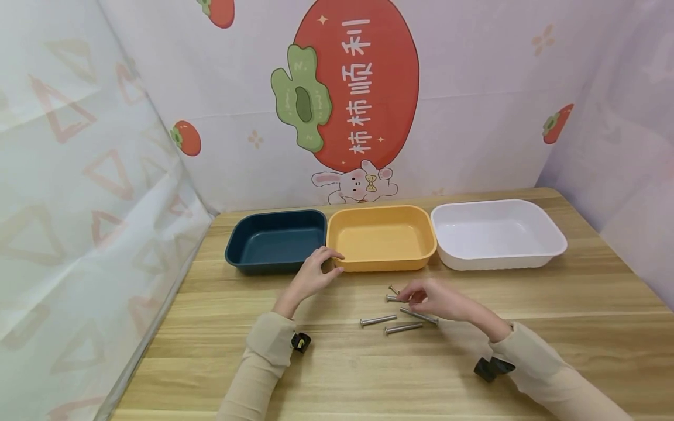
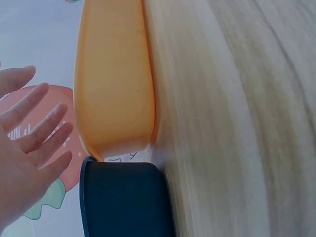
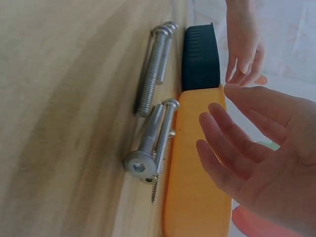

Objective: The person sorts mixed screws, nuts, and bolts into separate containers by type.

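Note:
My left hand (image 1: 313,275), fingers spread and holding nothing, is at the front corners of the dark teal tray (image 1: 279,267) and the yellow tray (image 1: 381,266). In the left wrist view its fingers are apart, beside both trays. My right hand (image 1: 434,298) hovers over several metal bolts on the table, its loosely bent fingers empty in the right wrist view. Its fingertips overlap one bolt (image 1: 392,298) in the head view. Nearer to me lie a left bolt (image 1: 378,320), a front bolt (image 1: 403,329) and a slanted bolt (image 1: 425,318). A small screw (image 1: 394,289) lies farther back.
A white tray (image 1: 500,262) stands to the right of the yellow one, making a row of three along the back of the wooden table (image 1: 368,380). Behind the row hangs a printed cloth (image 1: 474,117), with another cloth (image 1: 68,234) along the left side.

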The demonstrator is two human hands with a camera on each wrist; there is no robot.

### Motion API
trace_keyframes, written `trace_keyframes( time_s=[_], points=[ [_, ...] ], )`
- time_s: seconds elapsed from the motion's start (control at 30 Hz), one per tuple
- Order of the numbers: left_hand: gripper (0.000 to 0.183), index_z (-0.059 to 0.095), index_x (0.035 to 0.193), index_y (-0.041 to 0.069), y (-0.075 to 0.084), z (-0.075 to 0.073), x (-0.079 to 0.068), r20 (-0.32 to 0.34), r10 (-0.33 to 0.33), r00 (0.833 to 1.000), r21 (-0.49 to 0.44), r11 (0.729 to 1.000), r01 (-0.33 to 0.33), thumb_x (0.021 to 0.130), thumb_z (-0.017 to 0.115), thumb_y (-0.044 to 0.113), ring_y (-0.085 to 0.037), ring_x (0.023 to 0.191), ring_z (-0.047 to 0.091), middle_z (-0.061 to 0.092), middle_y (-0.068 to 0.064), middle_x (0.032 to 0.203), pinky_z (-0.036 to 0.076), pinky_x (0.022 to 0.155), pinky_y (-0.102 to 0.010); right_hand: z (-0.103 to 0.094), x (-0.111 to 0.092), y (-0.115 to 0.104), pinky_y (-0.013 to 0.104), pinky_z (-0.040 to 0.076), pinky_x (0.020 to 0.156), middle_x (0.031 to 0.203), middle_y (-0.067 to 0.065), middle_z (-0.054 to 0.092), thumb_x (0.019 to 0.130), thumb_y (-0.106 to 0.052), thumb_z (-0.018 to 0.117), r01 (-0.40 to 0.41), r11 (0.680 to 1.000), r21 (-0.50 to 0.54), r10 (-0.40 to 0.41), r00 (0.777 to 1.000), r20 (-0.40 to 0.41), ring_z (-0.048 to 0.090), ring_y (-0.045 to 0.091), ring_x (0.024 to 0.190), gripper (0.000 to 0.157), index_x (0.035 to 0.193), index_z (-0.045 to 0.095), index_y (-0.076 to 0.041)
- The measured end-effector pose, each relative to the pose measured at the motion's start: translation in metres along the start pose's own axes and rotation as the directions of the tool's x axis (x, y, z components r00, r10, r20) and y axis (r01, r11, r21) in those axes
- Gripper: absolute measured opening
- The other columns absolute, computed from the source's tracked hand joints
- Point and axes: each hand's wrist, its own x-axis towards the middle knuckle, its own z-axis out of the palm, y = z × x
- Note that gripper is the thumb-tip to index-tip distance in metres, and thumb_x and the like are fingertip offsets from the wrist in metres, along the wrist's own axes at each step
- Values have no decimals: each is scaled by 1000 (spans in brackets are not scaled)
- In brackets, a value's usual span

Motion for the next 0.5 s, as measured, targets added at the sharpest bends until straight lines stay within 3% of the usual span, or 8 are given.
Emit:
trace_keyframes(
  time_s=[0.2,0.5],
  points=[
    [22,60,102,4,-1,4,1,37,-14,999,-1,1000,14,81,63,12,-29,92,48,55,-8,102,36,80,-39,6,-4,1,24,48,69,94,12,63,76,6,61,17,1000,-14,-17,1000,17,59,19,79,21,97,63,4],
    [21,59,102,6,-4,9,3,53,15,998,29,999,-16,82,62,11,-26,98,50,56,-7,103,37,86,-41,15,-8,1,26,49,71,88,8,61,73,5,64,9,1000,-22,-7,999,51,58,17,78,20,93,64,1]
  ],
)
